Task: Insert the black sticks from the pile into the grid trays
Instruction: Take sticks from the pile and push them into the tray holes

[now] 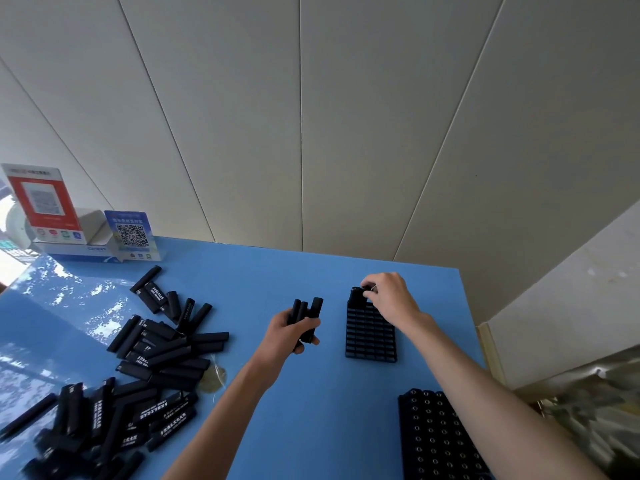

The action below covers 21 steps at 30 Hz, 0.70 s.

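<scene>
Black sticks (152, 372) heaped at left on the blue tabletop (322, 410). Grid tray (370, 332) far right of centre, nearly empty, one stick (356, 296) upright in its far left corner, pinched at the top by right hand (389, 299) fingers. Left hand (287, 336) just left of tray, fingers curled round a bundle (308, 317) of sticks held upright. Filled tray (440, 441) near right. QR signs (131, 235) at far left.

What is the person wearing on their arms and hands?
Nothing that shows. Both forearms are bare, with no sleeves in view. The left hand and the right hand wear no gloves, and no watch or bracelet shows on either wrist.
</scene>
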Each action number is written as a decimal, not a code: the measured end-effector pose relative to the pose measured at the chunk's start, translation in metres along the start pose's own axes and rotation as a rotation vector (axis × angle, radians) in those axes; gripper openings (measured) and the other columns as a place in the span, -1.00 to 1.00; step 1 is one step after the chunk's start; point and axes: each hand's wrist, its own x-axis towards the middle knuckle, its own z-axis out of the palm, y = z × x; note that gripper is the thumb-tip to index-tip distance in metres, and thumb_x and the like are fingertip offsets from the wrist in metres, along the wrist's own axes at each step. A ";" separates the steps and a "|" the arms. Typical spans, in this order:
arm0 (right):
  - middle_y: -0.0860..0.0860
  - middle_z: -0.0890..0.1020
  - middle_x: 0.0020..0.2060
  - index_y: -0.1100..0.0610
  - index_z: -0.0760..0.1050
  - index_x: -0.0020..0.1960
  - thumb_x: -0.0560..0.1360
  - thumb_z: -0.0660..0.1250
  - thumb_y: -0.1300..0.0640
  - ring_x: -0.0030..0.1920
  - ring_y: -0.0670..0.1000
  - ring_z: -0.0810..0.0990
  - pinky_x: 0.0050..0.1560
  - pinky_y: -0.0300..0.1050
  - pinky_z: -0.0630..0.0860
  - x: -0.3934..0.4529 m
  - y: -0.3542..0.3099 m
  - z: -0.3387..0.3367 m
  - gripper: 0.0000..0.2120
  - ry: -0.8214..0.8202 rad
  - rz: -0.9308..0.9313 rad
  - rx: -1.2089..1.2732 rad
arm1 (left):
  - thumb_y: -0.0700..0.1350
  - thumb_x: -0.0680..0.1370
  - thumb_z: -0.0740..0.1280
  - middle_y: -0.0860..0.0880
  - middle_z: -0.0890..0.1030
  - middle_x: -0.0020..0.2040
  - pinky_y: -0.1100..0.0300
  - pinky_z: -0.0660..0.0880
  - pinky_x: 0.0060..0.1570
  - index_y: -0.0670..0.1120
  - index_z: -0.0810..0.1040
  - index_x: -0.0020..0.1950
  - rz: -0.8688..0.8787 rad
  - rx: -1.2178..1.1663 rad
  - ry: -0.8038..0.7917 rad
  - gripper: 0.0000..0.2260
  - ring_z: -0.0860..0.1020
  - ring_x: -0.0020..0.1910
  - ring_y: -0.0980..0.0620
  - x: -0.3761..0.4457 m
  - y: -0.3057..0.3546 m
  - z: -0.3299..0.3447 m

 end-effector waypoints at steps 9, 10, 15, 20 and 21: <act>-0.06 0.67 -0.10 0.07 0.66 0.08 0.48 0.36 0.30 -0.08 -0.09 0.63 -0.01 -0.16 0.58 -0.020 -0.021 -0.027 -0.75 0.036 -0.041 0.282 | -0.20 0.42 0.59 -0.06 0.70 -0.18 0.20 0.37 -0.33 -0.18 0.55 0.11 0.059 0.007 0.044 -0.66 0.59 -0.30 0.04 0.001 0.004 0.013; -0.08 0.69 -0.11 0.05 0.68 0.05 0.47 0.35 0.30 -0.08 -0.11 0.64 -0.03 -0.22 0.57 -0.024 -0.025 -0.030 -0.74 -0.024 -0.032 0.325 | -0.21 0.40 0.60 -0.07 0.72 -0.16 0.20 0.37 -0.33 -0.19 0.55 0.10 0.068 0.024 0.049 -0.65 0.58 -0.31 0.06 0.001 0.005 0.015; -0.10 0.74 -0.14 0.07 0.71 0.02 0.44 0.34 0.32 -0.04 -0.19 0.68 -0.03 -0.41 0.49 -0.038 -0.034 -0.040 -0.73 -0.310 -0.018 0.456 | -0.27 0.37 0.60 -0.13 0.72 -0.13 0.34 0.40 -0.37 -0.22 0.54 0.08 0.111 0.061 0.064 -0.64 0.56 -0.34 0.10 0.001 0.008 0.026; -0.07 0.74 -0.11 0.02 0.73 -0.03 0.42 0.36 0.18 0.00 -0.07 0.68 0.15 -0.12 0.58 -0.045 -0.034 -0.038 -0.79 -0.427 -0.007 0.536 | -0.27 0.36 0.61 -0.10 0.62 -0.23 0.35 0.40 -0.39 -0.24 0.54 0.04 0.136 0.060 0.069 -0.65 0.55 -0.36 0.08 -0.001 0.010 0.030; -0.05 0.74 -0.11 0.04 0.73 -0.03 0.45 0.42 0.17 -0.01 -0.06 0.69 0.13 -0.13 0.58 -0.046 -0.033 -0.037 -0.84 -0.429 -0.013 0.554 | -0.26 0.36 0.61 -0.11 0.63 -0.24 0.34 0.40 -0.39 -0.23 0.54 0.04 0.139 0.062 0.067 -0.65 0.55 -0.36 0.08 -0.001 0.010 0.031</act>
